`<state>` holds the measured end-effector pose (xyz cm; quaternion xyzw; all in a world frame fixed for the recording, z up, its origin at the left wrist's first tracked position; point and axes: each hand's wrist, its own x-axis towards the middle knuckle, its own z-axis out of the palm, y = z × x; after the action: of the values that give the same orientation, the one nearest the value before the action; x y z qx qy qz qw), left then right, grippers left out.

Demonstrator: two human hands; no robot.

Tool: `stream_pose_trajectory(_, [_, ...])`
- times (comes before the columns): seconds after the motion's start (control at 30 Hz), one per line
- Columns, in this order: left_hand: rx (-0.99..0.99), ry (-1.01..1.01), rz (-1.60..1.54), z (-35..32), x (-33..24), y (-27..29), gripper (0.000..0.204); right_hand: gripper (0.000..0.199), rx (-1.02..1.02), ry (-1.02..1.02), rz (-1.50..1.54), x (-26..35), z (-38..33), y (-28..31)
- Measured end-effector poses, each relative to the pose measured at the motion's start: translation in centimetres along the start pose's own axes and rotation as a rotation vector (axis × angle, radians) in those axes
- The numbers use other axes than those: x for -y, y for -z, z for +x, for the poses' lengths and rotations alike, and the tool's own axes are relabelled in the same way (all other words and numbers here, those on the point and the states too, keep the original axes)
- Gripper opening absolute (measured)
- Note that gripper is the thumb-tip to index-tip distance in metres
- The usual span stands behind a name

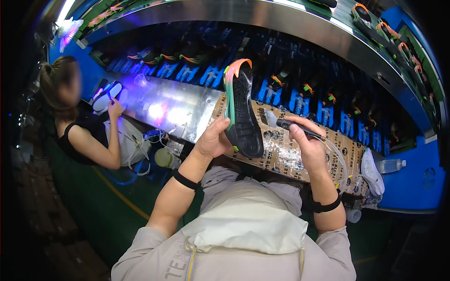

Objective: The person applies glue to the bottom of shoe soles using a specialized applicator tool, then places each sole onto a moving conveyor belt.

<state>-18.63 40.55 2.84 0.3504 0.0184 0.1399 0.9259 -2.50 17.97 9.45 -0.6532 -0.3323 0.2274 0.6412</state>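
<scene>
My left hand grips the lower left edge of a shoe sole, thumb along its rim. The sole stands nearly upright, its black inner side toward me, with a green, pink and orange edge. In my right hand is a glue brush with a black handle and a flat pale head pointing left. A thin clear tube runs from the handle's rear end. The brush head is apart from the sole, just to its right.
Printed cardboard covers the bench before me. Behind it run blue racks holding shoe parts, under a metal-edged conveyor. A co-worker works at the left with another sole. At right are a white cloth and clear bottle.
</scene>
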Motion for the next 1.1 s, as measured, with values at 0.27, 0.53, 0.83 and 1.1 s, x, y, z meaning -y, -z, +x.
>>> stream_pose_trajectory(0.27, [-0.118,-0.155,0.245,-0.5,0.5,-0.3,0.106,0.018,-0.068,0.098,-0.396,-3.9,-0.8,-1.0])
stream_pose_trajectory(0.53, [-0.087,-0.272,0.494,-0.7,0.5,0.2,0.115,0.018,-0.074,0.054,-0.488,-4.3,-1.4,-0.4])
stream_pose_trajectory(0.83, [-0.182,-0.11,0.082,-1.0,-0.2,1.5,0.084,0.021,-0.142,0.167,-0.401,-5.0,-0.8,-0.7])
stream_pose_trajectory(1.1, [-0.29,0.054,-0.553,-4.5,0.1,7.8,0.091,0.026,-0.283,0.254,-0.365,-13.6,-1.0,0.7])
